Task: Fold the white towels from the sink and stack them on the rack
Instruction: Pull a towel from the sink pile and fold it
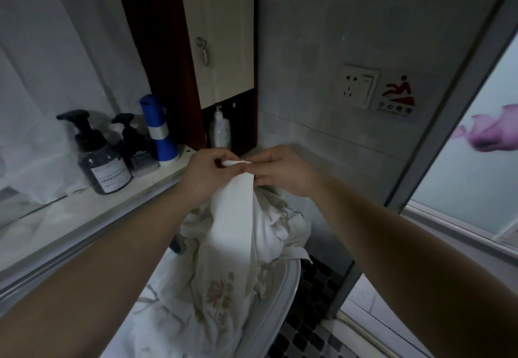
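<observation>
**Towel lifted by its edge above the sink**

Both hands meet at the top edge of one white towel [232, 217]. The left hand [206, 174] and the right hand [281, 174] are close together, almost touching, and each pinches the cloth between thumb and fingers. I think the edge is held this high so that the towel hangs free and opens out, and a corner can be found before the first fold. The lower part of the towel falls onto the heap of towels [179, 324] that fills the sink [286, 293] in the near middle.

Both forearms reach forward and a little upward from the near corners, and the wrists turn inward toward each other. On the ledge [84, 211] at the left stand dark pump bottles [103, 161] and a blue container [159, 133]. The rack is not in view, so I cannot tell where the folded towels will go.
</observation>
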`<state>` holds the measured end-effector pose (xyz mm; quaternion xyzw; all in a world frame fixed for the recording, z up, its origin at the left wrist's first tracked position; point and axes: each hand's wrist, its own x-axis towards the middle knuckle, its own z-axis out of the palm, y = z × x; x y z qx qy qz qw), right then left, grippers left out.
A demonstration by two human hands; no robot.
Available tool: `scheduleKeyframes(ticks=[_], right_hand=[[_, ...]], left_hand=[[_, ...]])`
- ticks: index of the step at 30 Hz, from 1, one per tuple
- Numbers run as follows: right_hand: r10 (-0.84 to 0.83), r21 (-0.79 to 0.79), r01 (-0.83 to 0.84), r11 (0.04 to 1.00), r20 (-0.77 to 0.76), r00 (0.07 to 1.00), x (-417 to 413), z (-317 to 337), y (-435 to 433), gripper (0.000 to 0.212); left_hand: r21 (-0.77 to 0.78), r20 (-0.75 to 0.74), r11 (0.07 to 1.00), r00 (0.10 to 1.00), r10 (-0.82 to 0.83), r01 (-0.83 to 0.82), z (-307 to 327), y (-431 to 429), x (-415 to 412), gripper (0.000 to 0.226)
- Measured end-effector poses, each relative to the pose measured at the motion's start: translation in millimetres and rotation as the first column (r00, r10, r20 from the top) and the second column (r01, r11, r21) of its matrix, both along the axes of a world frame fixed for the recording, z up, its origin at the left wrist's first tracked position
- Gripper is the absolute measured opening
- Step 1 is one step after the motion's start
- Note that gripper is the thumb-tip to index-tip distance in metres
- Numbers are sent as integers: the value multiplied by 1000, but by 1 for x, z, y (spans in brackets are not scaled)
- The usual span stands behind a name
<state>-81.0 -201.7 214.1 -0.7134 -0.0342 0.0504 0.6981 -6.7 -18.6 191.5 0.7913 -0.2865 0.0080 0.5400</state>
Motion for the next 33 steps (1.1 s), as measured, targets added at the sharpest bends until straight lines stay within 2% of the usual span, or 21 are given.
scheduleKeyframes(ticks=[4,5,7,9,12,15,18,23,27,33], right_hand=[[-76,-25,77,997,32,997,4,7,-1,25],[-87,-22,88,996,28,996,5,11,-2,21],[-81,-6,81,997,6,997,7,22,-5,16],[-39,17,39,999,-14,999,8,34,-10,17],[-42,45,41,998,11,999,12,55,-16,19],[-85,76,80,994,74,994,14,73,-24,15],[-126,91,114,989,143,982,16,84,-28,17],[-286,46,285,957,291,913,22,97,-27,20],[-393,53,400,915,340,854,25,100,-34,18],[-575,0,600,800,284,767,37,79,-55,21]], left_hand=[[100,115,995,993,19,-30,8,-1,3,11],[95,78,995,997,-11,4,12,-1,4,13],[-5,-121,995,987,-104,104,23,-3,3,12],[-116,-296,978,934,-200,173,35,-3,4,12],[-203,-340,938,877,-338,283,52,-4,6,19],[-270,-338,906,849,-406,325,71,-8,8,19],[-241,-327,907,851,-412,346,86,-7,11,13],[-153,-292,911,863,-412,383,97,6,20,20],[-139,-296,918,869,-397,372,85,30,33,23],[-87,-310,956,905,-293,280,47,75,50,60]])
